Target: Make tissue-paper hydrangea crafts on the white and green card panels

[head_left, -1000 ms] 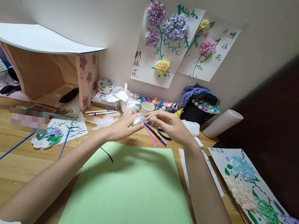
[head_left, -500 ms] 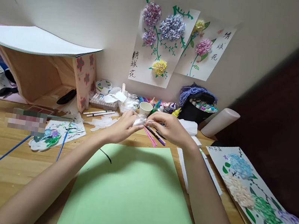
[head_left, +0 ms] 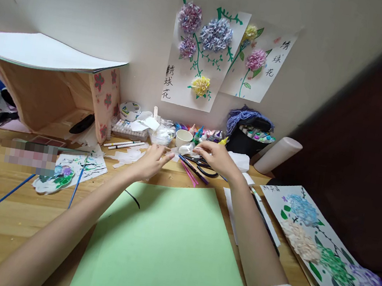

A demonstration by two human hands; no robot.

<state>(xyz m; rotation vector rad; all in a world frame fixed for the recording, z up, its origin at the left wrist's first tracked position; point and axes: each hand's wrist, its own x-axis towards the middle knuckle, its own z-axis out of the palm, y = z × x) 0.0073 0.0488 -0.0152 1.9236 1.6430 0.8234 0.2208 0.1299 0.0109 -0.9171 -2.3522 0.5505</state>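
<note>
Two bare hands reach toward the back of a cluttered worktop (head_left: 171, 177), where a soft-looking white lump (head_left: 186, 149) sits just in front of a paper cup (head_left: 182, 143), between the two sets of fingers. The left hand (head_left: 151, 162) is loosely spread, palm down, with nothing visible in its grasp, beside strips of white paper (head_left: 129, 156). The right hand (head_left: 217, 161) draws thumb and fingertips close together at the lump's edge; from where I stand, I cannot tell whether anything is pinched between them. Below lie a dark pen (head_left: 192, 168), pink sticks (head_left: 189, 174) and black-handled scissors (head_left: 207, 171), while a green sheet (head_left: 167, 245) covers the near side. Good handling here would seem to call for a light touch: fingertips rather than the palm on the white lump, since it looks easily dented, and the left hand ready to steady it. The right wrist is best kept high above the scissors, and the fingers clear of the cup, which could tip if knocked.
</note>
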